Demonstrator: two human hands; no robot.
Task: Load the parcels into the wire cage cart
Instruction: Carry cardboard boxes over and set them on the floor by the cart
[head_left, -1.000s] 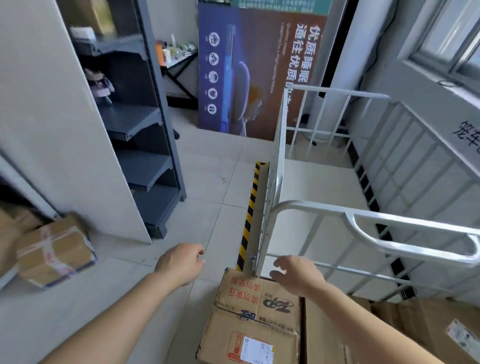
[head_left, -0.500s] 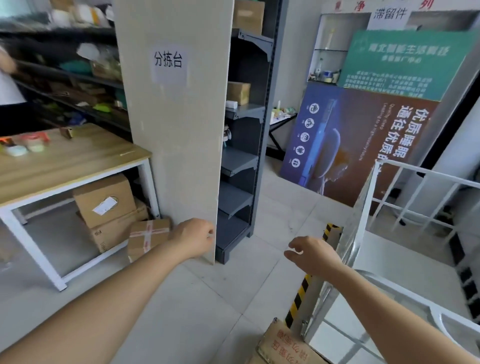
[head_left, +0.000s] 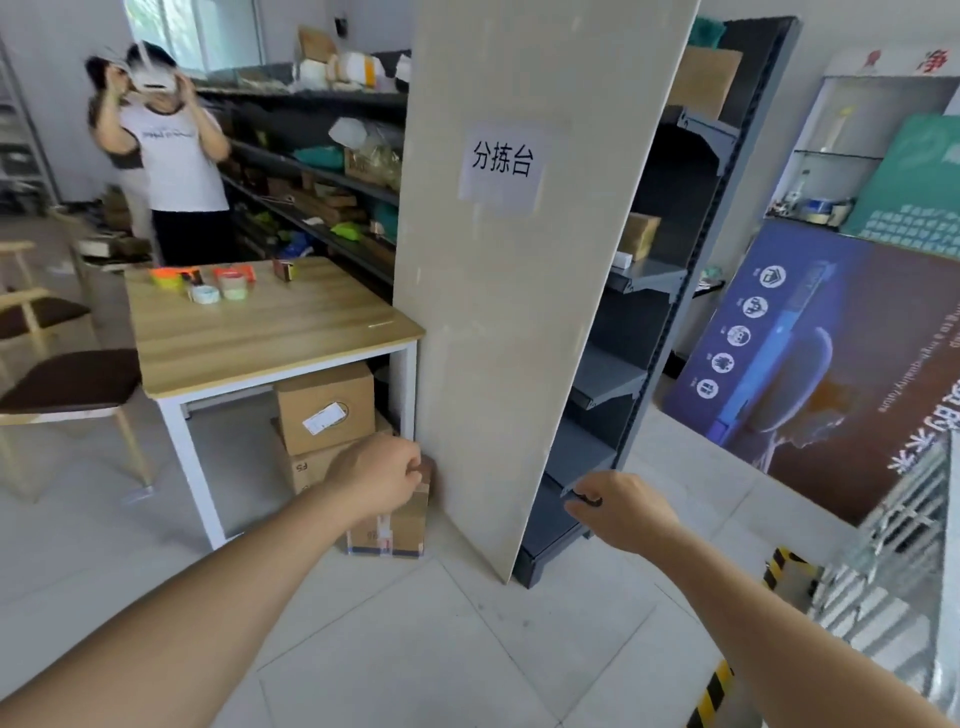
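The view had swung from the wire cage cart (head_left: 893, 561), now at right edge, to parcels (head_left: 324, 410) under the table (head_left: 270, 332), lower centre; left hand (head_left: 374, 480) and right hand (head_left: 623, 512), loosely curled and empty, apparently reached for another.

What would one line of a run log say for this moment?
stage: facing parcels | left hand: empty | right hand: empty | taped box: on floor by table | wire cart: right edge

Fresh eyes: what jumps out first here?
A tall pale panel with a paper sign stands centre, beside a wooden table with cardboard boxes under it. The left hand and right hand reach out, the left before a taped parcel on the floor. The wire cage cart shows at the right edge.
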